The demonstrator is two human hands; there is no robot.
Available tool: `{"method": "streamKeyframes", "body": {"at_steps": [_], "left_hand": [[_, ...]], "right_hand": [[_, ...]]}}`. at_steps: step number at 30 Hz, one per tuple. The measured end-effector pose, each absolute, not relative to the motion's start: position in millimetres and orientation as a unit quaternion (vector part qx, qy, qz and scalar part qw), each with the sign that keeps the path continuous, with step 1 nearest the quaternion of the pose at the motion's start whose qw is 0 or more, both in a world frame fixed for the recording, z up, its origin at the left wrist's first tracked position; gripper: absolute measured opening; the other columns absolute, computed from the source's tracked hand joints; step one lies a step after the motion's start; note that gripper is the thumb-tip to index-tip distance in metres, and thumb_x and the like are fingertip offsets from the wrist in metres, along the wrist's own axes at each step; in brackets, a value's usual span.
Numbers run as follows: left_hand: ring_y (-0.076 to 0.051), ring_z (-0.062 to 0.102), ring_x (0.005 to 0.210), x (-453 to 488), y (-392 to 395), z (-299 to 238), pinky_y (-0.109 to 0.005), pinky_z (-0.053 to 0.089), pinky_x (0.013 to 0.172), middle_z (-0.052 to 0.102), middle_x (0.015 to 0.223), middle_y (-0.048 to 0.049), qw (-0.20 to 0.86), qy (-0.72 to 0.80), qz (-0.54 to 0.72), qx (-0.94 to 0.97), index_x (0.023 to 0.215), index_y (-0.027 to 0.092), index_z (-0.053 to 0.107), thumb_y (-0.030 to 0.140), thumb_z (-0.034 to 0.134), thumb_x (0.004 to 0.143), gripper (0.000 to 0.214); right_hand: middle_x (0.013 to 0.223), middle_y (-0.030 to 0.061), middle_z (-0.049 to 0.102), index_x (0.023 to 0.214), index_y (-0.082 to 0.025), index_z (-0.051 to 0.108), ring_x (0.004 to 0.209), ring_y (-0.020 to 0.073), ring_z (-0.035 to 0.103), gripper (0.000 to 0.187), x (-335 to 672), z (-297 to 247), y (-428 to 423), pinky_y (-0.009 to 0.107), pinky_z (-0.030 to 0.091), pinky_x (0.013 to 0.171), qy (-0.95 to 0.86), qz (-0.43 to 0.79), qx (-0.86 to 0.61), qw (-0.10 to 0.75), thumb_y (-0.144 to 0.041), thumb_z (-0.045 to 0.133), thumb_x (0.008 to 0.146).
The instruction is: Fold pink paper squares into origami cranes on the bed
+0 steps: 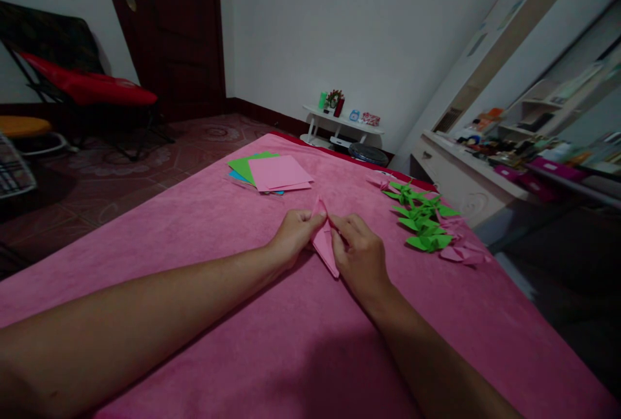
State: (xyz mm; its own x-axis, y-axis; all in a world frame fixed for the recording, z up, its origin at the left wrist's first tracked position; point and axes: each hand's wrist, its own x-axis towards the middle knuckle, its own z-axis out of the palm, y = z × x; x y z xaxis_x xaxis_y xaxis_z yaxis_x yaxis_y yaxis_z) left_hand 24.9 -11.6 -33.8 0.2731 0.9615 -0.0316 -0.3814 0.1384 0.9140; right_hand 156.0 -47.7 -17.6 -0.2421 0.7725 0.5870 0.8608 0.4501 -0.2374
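A folded piece of pink origami paper (326, 247), long and narrow with pointed ends, is held slightly slanted over the pink cloth (233, 341). My left hand (295, 235) grips its left edge, thumb on top and the other fingers mostly hidden beneath. On the opposite side, my right hand (359, 251) pinches the right edge with curled fingers. Beyond my hands lies a stack of square sheets, with pink paper (279, 172) on top and green paper (240, 167) and blue showing below. To the right sit several green folded paper cranes (427, 238) and pink paper cranes (466, 251).
A white dresser (466, 176) crowded with small items stands at the right. Past the far edge is a low white shelf (339, 118) with a plant and small boxes. A red folding chair (97, 86) and a dark door (179, 37) are at the left.
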Motion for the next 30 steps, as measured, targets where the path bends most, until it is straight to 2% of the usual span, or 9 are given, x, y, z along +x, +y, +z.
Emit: {"method": "streamKeyframes", "body": {"at_steps": [4, 7, 14, 21, 30], "left_hand": [[-0.006, 0.037, 0.038, 25, -12, -36, -0.018, 0.024, 0.04, 0.044, 0.046, 0.0041, 0.668, 0.325, 0.504, 0.44, 0.06, 0.014, 0.049, 0.052, 0.062, 0.071, 0.042], [-0.007, 0.041, 0.041, 25, -12, -35, -0.018, 0.028, 0.042, 0.048, 0.05, 0.0033, 0.666, 0.324, 0.51, 0.437, 0.066, 0.013, 0.054, 0.053, 0.062, 0.071, 0.041], [-0.005, 0.033, 0.036, 27, -12, -36, -0.019, 0.018, 0.039, 0.042, 0.043, 0.0037, 0.643, 0.354, 0.512, 0.447, 0.052, 0.014, 0.046, 0.055, 0.061, 0.071, 0.047], [-0.007, 0.041, 0.038, 26, -10, -39, -0.02, 0.024, 0.04, 0.05, 0.046, 0.0002, 0.664, 0.351, 0.483, 0.45, 0.057, 0.012, 0.054, 0.057, 0.057, 0.073, 0.048], [-0.008, 0.049, 0.045, 24, -14, -33, -0.019, 0.036, 0.046, 0.055, 0.053, -0.0005, 0.681, 0.335, 0.453, 0.467, 0.061, 0.011, 0.056, 0.043, 0.068, 0.068, 0.035]], "right_hand": [[0.086, 0.0051, 0.059, 0.112, -0.019, 0.062, 0.078, 0.0151, 0.058, 0.034, 156, -17, -49, 0.024, 0.045, 0.072, -0.789, -0.07, -0.526, 0.31, -0.01, 0.046, 0.084], [0.088, 0.0052, 0.06, 0.114, -0.019, 0.061, 0.076, 0.0144, 0.058, 0.034, 155, -15, -50, 0.024, 0.045, 0.071, -0.79, -0.078, -0.539, 0.283, -0.012, 0.045, 0.085], [0.092, 0.0054, 0.06, 0.118, -0.021, 0.058, 0.075, 0.0158, 0.059, 0.032, 149, -8, -55, 0.025, 0.04, 0.061, -0.791, -0.144, -0.573, 0.162, -0.02, 0.044, 0.089], [0.091, 0.0051, 0.06, 0.114, -0.023, 0.058, 0.069, 0.0165, 0.059, 0.03, 144, -5, -58, 0.028, 0.031, 0.051, -0.788, -0.181, -0.583, 0.084, -0.021, 0.038, 0.092], [0.09, 0.0057, 0.058, 0.102, -0.02, 0.061, 0.068, 0.015, 0.058, 0.028, 147, -5, -56, 0.028, 0.03, 0.051, -0.776, -0.158, -0.605, 0.083, -0.024, 0.035, 0.094]]}}
